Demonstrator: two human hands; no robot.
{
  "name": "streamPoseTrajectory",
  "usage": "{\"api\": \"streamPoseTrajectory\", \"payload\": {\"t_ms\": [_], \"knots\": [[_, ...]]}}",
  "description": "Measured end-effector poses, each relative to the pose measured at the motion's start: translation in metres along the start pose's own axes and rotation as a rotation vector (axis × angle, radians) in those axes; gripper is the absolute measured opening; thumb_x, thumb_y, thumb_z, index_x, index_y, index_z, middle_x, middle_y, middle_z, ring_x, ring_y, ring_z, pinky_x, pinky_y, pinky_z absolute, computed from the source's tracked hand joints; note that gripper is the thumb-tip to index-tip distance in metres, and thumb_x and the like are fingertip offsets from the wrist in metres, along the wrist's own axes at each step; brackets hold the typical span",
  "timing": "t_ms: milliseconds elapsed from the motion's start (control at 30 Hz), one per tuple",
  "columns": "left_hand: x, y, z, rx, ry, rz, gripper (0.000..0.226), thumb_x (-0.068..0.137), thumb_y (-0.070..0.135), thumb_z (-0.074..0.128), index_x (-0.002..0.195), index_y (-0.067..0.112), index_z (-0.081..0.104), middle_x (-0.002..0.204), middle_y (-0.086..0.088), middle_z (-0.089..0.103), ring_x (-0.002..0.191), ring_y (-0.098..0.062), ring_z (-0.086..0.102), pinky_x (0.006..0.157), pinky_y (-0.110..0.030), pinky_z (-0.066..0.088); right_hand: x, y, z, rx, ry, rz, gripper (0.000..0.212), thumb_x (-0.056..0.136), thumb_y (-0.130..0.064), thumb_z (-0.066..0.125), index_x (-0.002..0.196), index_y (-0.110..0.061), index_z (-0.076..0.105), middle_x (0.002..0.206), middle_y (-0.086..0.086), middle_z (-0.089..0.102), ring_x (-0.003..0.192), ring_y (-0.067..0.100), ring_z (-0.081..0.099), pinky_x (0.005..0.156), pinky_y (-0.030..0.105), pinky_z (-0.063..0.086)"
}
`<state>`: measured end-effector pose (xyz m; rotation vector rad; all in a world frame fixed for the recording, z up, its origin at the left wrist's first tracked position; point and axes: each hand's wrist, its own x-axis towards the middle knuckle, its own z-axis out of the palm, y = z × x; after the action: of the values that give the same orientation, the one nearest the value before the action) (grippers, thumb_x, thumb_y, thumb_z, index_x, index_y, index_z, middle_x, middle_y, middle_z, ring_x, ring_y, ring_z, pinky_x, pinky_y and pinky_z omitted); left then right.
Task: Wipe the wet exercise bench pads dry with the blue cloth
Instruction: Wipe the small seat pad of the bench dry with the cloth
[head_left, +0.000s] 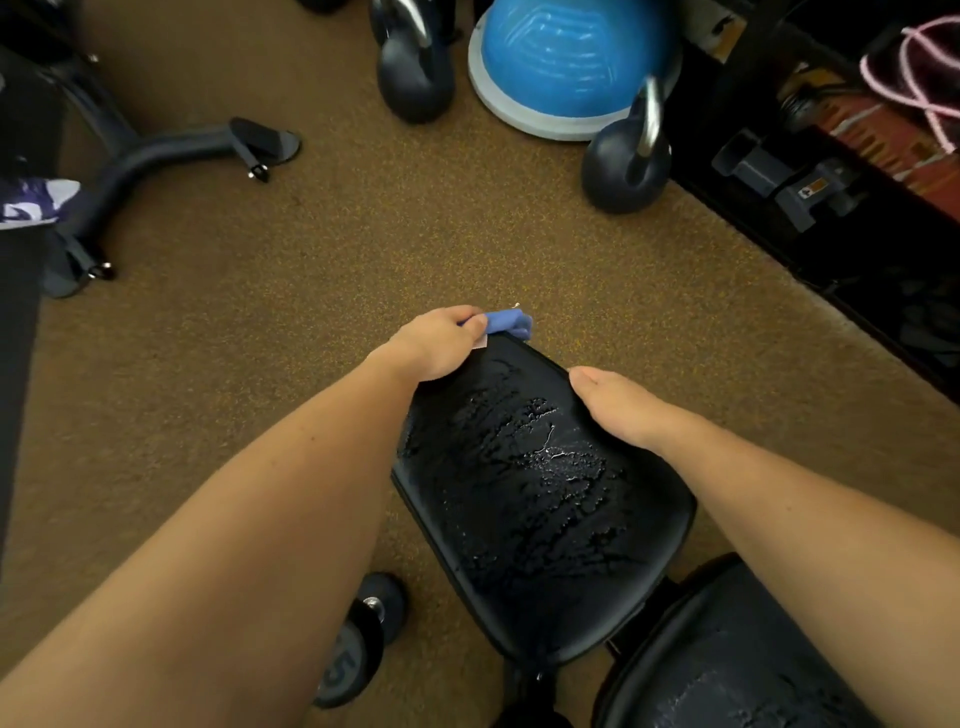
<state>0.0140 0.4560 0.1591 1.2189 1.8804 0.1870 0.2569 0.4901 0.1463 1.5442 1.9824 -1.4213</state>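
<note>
- The brown speckled rubber gym floor (322, 270) fills most of the view; its edges are crowded with gear, but the floor just beyond the bench's far end is bare.
- The wet black padded vinyl seat pad (535, 493) of the exercise bench runs away from the person, its long axis leaning slightly leftward toward its narrow far end. Beads and streaks of water cover its middle, so wiping looks barely begun.
- A second black vinyl bench pad (737, 654) lies at lower right, nearer the person, across a gap in the frame. It also shows wet streaks.
- A blue dome balance trainer with a grey rim (566, 67) sits at the top, with two dark kettlebells with chrome handles (626, 166) beside it.
- A dark curved metal machine base (150, 156) lies at upper left.
- A black dumbbell (358, 639) rests on the floor left of the seat pad.
- The left hand (441, 345) is at the pad's far left corner, fingers curled round the cloth; it is the hand nearer the cloth's work.
- The right hand (618, 402) lies on the pad's right edge with fingers straight, holding nothing, likely steadying.
- The small bunched blue cloth (511, 323) sits at the pad's far tip, gripped by the left hand, so the wet patch lies toward the person from it; a pull back along the long axis seems the likely stroke.
</note>
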Motion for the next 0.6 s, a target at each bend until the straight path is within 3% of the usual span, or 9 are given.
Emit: {"api": "streamPoseTrajectory", "payload": {"t_ms": [33,100,300,500,600], "knots": [[-0.003,-0.006,0.001,-0.024,0.019,-0.007,0.034,0.106,0.042,0.033,0.128,0.033,0.058,0.119,0.005,0.06,0.113,-0.021,0.053,0.095,-0.033,0.038,-0.001,0.001,0.001,-0.005,0.01,0.007,0.047,0.109,-0.04,0.022,0.137,-0.022,0.054,0.145,0.0,0.051,0.133,0.021,0.045,0.107,0.033,0.032],[-0.011,-0.019,0.002,-0.098,0.057,-0.024,0.034,0.107,0.039,0.031,0.123,0.034,0.06,0.117,0.003,0.059,0.113,-0.022,0.053,0.091,-0.032,0.036,-0.002,-0.001,0.004,-0.023,0.022,0.004,0.051,0.109,-0.041,0.02,0.152,-0.022,0.039,0.157,-0.002,0.039,0.144,0.02,0.034,0.115,0.033,0.024],[-0.053,-0.051,0.009,-0.4,0.172,-0.062,0.037,0.107,0.032,0.035,0.137,0.043,0.053,0.123,0.015,0.058,0.116,-0.011,0.051,0.093,-0.022,0.031,-0.007,-0.004,0.006,-0.049,0.077,-0.012,0.051,0.109,-0.038,0.018,0.155,-0.02,0.034,0.16,-0.001,0.034,0.147,0.019,0.029,0.116,0.031,0.02],[-0.103,-0.087,0.047,-0.965,0.201,0.068,0.051,0.097,0.023,0.038,0.141,0.045,0.051,0.15,0.016,0.048,0.14,-0.009,0.042,0.119,-0.041,0.03,-0.006,-0.003,0.007,-0.024,0.087,0.033,0.052,0.108,-0.044,0.019,0.155,-0.026,0.033,0.16,-0.003,0.034,0.146,0.021,0.031,0.119,0.038,0.021],[-0.11,-0.103,0.053,-0.84,0.292,0.088,0.056,0.101,0.001,0.038,0.137,0.043,0.05,0.159,0.013,0.033,0.147,-0.003,0.026,0.125,-0.036,0.016,-0.005,-0.001,0.007,-0.009,0.082,0.044,0.052,0.107,-0.047,0.019,0.153,-0.03,0.035,0.157,-0.004,0.038,0.143,0.021,0.035,0.118,0.039,0.025]]}}
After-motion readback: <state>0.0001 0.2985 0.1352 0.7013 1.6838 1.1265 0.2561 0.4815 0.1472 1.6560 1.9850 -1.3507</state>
